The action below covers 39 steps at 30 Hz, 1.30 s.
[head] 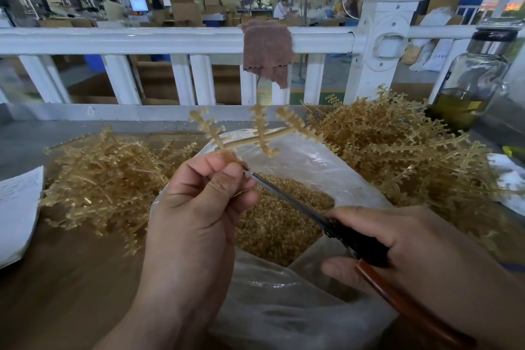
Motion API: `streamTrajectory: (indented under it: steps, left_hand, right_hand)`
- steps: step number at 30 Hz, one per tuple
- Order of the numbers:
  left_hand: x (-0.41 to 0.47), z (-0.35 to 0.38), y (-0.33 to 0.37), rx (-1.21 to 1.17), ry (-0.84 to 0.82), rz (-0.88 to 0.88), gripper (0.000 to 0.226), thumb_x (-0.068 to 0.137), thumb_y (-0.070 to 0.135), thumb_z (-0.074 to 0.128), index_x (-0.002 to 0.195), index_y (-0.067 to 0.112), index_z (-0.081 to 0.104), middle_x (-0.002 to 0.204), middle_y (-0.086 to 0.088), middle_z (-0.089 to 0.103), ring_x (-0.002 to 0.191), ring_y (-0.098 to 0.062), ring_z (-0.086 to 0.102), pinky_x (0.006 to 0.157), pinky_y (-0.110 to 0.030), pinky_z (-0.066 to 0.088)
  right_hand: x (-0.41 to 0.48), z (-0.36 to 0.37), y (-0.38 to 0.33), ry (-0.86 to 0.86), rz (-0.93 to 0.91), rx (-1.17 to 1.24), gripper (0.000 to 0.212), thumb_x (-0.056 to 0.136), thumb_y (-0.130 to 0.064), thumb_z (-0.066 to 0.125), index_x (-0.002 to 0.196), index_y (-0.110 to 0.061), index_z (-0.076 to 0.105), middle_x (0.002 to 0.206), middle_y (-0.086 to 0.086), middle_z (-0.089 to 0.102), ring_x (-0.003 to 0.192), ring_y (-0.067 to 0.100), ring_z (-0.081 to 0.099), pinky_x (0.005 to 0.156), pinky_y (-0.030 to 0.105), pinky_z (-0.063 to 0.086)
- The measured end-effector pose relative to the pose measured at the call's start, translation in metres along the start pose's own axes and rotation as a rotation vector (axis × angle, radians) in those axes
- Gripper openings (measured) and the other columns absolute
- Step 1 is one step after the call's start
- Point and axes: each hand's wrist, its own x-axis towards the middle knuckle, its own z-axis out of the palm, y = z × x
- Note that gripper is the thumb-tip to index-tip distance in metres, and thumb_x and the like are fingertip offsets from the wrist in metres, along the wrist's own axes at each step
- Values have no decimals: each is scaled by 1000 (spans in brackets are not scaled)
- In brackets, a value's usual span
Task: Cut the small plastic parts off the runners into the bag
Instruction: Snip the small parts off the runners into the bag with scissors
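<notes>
Holding a runner (257,133) above the bag (312,162), beside scissors (298,204).

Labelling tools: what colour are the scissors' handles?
Black upper handle, reddish-brown lower handle on the steel-bladed scissors; head view.

White railing (176,40) across the back. Brown cloth (267,51) draped over its top bar. Glass bottle (471,77) before its right end, paper (17,207) before its left. Boxes (184,10) beyond.

Tips of scissors (287,196) behind fingers (220,167) of the left hand (193,221); bottle (474,77) and paper (17,207) partly beyond the edges.
</notes>
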Motion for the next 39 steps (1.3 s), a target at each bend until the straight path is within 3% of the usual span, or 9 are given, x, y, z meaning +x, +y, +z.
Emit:
streamTrajectory:
  steps: [7,14,22,27,39]
  left_hand:
    - [1,-1,-1,15,2,-4,11,79,14,68,74,23,71,83,-1,69,70,-10,67,65,-21,57]
    - [2,0,-3,-3,4,-21,15,80,15,66,69,25,70,80,2,68,68,-9,67,64,-21,57]
    - [2,0,-4,-8,18,-22,13,78,15,67,70,24,71,79,1,69,68,-9,67,65,-21,57]
    - [1,1,-4,-4,22,-24,14,79,14,67,69,24,72,78,-1,68,68,-10,67,64,-21,58]
    - [1,2,-6,-19,28,-23,15,78,14,66,68,23,70,77,0,67,67,-10,66,64,-22,58]
  right_hand:
    - [2,1,3,17,-11,0,45,80,-77,50,93,-35,60,73,-13,60,65,5,58,55,18,41]
    - [2,4,7,17,-23,-42,51,79,-79,47,98,-33,62,77,-15,61,70,4,59,59,20,44]
    - [4,5,6,38,-24,-9,45,80,-74,50,93,-32,62,73,-15,59,64,3,58,53,15,39]
    - [3,6,8,33,-33,-27,52,80,-74,48,93,-26,64,71,-11,59,64,7,58,54,22,41]
    - [3,9,9,37,-9,-15,52,79,-77,46,87,-28,61,70,-10,59,63,7,58,54,23,40]
